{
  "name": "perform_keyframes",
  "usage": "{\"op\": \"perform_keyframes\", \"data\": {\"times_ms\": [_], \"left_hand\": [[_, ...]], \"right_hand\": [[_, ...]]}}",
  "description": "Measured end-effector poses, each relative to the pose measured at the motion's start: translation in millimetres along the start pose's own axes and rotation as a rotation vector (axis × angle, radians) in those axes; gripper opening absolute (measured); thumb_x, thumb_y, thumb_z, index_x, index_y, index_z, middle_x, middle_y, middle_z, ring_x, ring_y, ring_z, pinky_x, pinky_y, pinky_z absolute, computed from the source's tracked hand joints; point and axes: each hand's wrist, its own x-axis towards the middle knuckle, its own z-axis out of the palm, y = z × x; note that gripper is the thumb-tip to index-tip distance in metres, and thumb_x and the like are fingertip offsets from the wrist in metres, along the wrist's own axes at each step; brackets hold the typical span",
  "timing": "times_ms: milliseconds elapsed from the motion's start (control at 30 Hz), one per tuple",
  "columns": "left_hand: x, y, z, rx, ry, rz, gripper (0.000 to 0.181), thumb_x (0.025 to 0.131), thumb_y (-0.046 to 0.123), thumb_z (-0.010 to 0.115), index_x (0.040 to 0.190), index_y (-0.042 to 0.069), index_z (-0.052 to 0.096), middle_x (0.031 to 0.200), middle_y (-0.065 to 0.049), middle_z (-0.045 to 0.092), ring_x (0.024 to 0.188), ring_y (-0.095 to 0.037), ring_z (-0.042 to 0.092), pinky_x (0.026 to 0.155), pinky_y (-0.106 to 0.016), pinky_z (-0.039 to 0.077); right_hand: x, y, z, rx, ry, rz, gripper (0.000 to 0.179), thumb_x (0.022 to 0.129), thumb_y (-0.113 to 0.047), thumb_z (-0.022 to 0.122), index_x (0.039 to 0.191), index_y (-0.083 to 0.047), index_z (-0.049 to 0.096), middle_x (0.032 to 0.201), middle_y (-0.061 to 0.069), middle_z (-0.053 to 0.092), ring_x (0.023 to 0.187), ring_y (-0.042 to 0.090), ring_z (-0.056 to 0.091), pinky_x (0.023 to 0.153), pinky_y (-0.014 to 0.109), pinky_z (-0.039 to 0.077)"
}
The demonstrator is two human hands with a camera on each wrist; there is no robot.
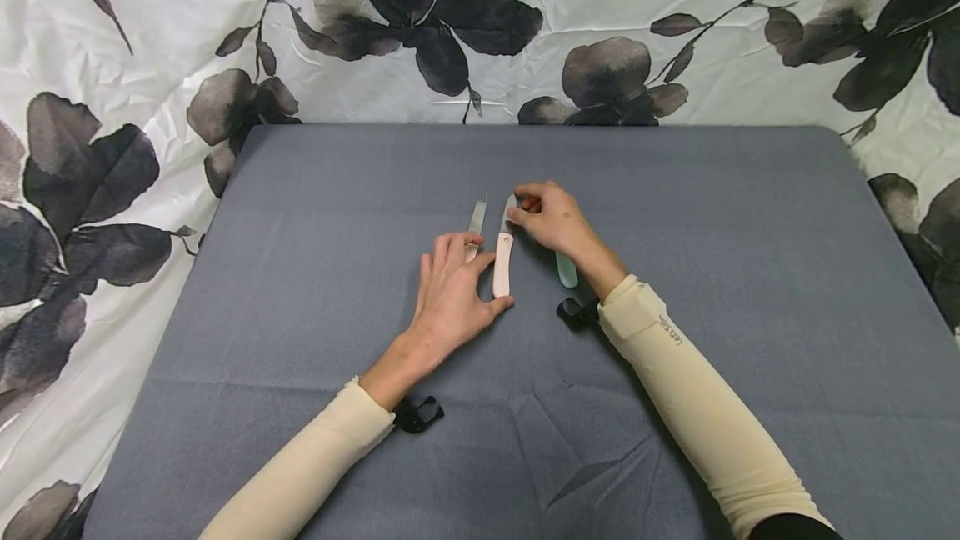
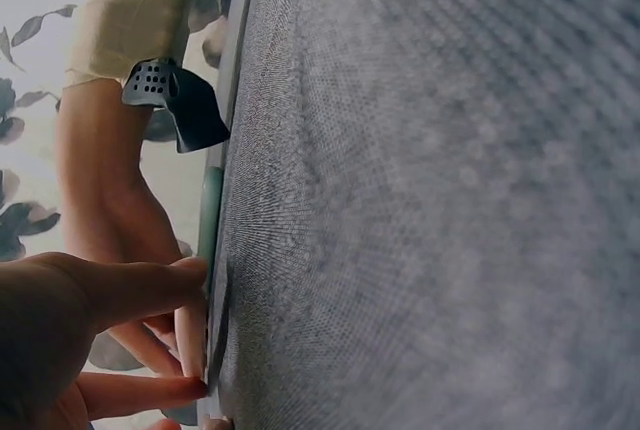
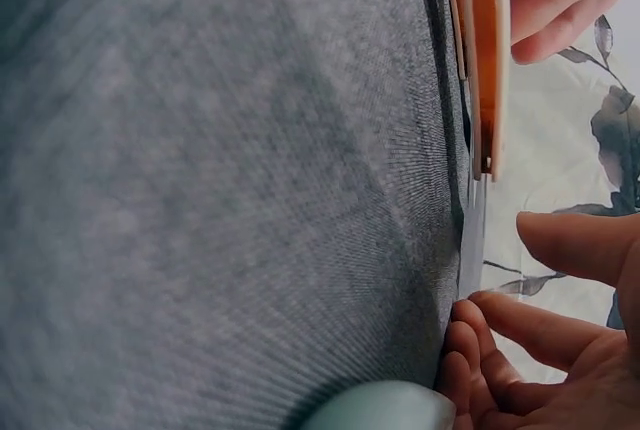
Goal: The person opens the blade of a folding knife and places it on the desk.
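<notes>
In the head view a pink-handled folding knife (image 1: 502, 265) lies unfolded, blade pointing away. My left hand (image 1: 456, 286) holds its handle lightly, thumb at the butt end and index finger at the left edge. Under the other left fingers is a second unfolded knife (image 1: 477, 217) with a pale handle, partly hidden. My right hand (image 1: 553, 219) is at the first knife's blade tip; in the right wrist view its fingertips (image 3: 470, 308) meet the blade (image 3: 474, 235) and its thumb stays apart. A teal-handled knife (image 1: 566, 271) lies partly hidden beneath my right hand.
Grey cloth covers the table (image 1: 337, 190), with creases (image 1: 592, 473) near the front. A white floral sheet (image 1: 315, 65) hangs behind and beside it. Black wrist mounts (image 1: 418, 415) stick out from both cream sleeves.
</notes>
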Motion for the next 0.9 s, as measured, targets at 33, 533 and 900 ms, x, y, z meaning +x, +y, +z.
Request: {"op": "perform_keyframes", "data": {"times_ms": [33,533,900], "left_hand": [[0.1,-0.2,0.2,0.003,-0.001,0.000,0.062,0.079,0.045,0.090,0.131,0.015,0.073,0.147,-0.005,0.051,0.138,-0.026,0.038,0.096,-0.045,0.037],[-1.7,-0.6,1.1,0.044,-0.012,-0.013,0.061,0.080,0.045,0.090,0.131,0.017,0.073,0.148,-0.007,0.050,0.138,-0.027,0.038,0.095,-0.046,0.037],[-7.2,-1.1,5.5,0.051,0.018,0.002,0.069,0.079,0.044,0.091,0.136,0.014,0.067,0.144,-0.007,0.054,0.133,-0.027,0.042,0.094,-0.046,0.037]], "right_hand": [[-0.1,0,0,-0.001,-0.001,0.002,0.047,0.105,-0.024,0.063,0.147,-0.003,0.058,0.124,0.020,0.058,0.109,0.034,0.058,0.090,0.046,0.049],[-2.6,1,4,-0.109,-0.015,-0.072,0.055,0.103,-0.024,0.065,0.152,-0.001,0.051,0.119,0.021,0.059,0.100,0.032,0.056,0.088,0.045,0.047],[-13.3,8,1,-0.049,-0.024,-0.039,0.045,0.104,-0.024,0.064,0.142,-0.001,0.061,0.124,0.020,0.057,0.114,0.035,0.059,0.101,0.049,0.049]]}}
